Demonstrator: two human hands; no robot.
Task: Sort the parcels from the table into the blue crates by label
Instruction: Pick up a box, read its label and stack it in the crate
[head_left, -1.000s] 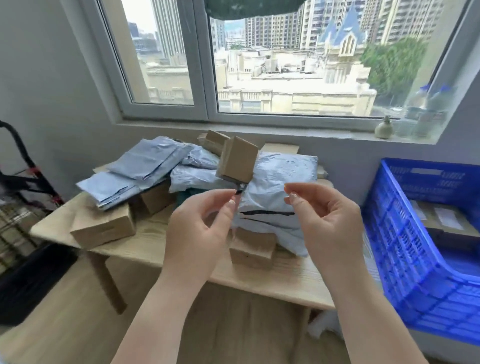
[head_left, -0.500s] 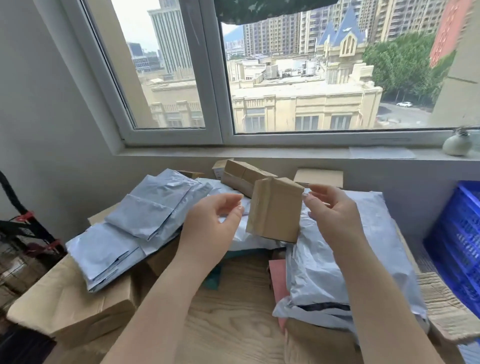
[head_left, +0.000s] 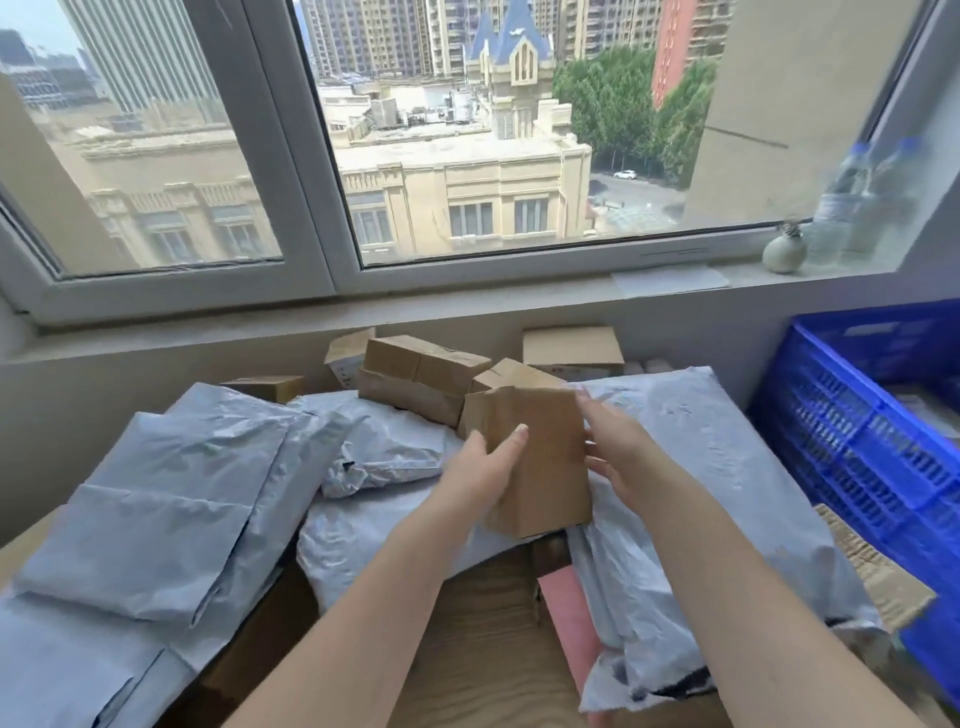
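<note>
Both hands grip one small cardboard box (head_left: 540, 457) above the table (head_left: 483, 649): left hand (head_left: 483, 473) thumb across its face, right hand (head_left: 618, 452) clasping its side.

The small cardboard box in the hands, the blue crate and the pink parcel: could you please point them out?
small cardboard box (head_left: 540, 457), head view, front face.
blue crate (head_left: 852, 441), head view, near side wall.
pink parcel (head_left: 569, 608), head view, exposed strip.

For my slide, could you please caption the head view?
Both hands hold a small cardboard box above piled parcels.
</note>
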